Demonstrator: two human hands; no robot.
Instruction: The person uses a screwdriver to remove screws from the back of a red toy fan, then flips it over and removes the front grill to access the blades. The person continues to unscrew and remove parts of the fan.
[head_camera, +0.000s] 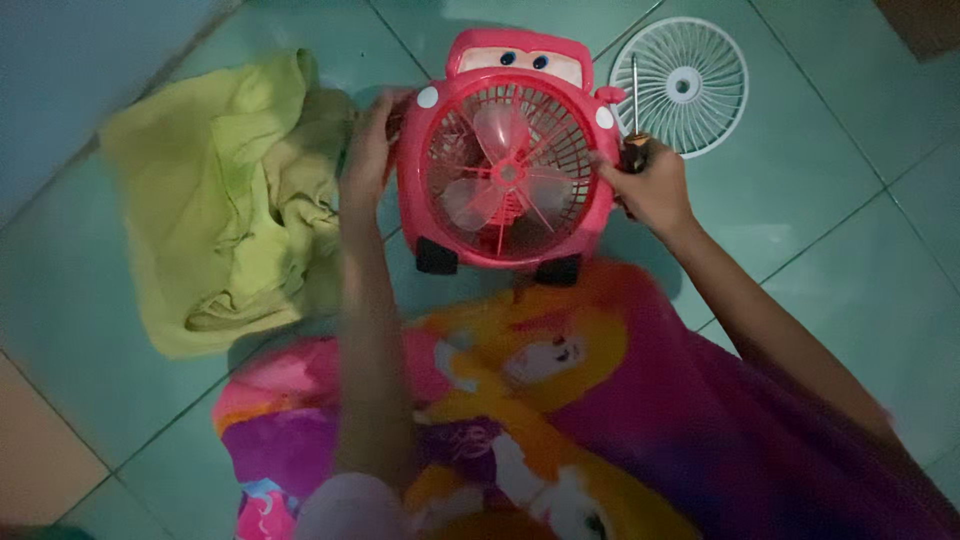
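While both hands steady it, the red car-shaped fan (505, 150) serves as the landmark, lying on the green tiled floor (830, 230). Nearest the viewer, below the fan: a bright printed cloth (520, 410) in pink, orange and purple, spread over the lap. Left of the fan: the left hand (368, 150), fingers wrapped round the fan's side edge, holding the body. Right of the fan: the right hand (650, 185), closed on a screwdriver (634, 120) whose shaft points up beside the fan's edge, knuckles against the casing. Further left: a crumpled yellow-green cloth (225, 190). Beyond the fan, upper right: a white round grille (692, 85), lying apart on the floor. Step judged: fan held for work with its red grille over pale pink blades; a next move would need the tip set squarely on a fastener, none clearly visible.
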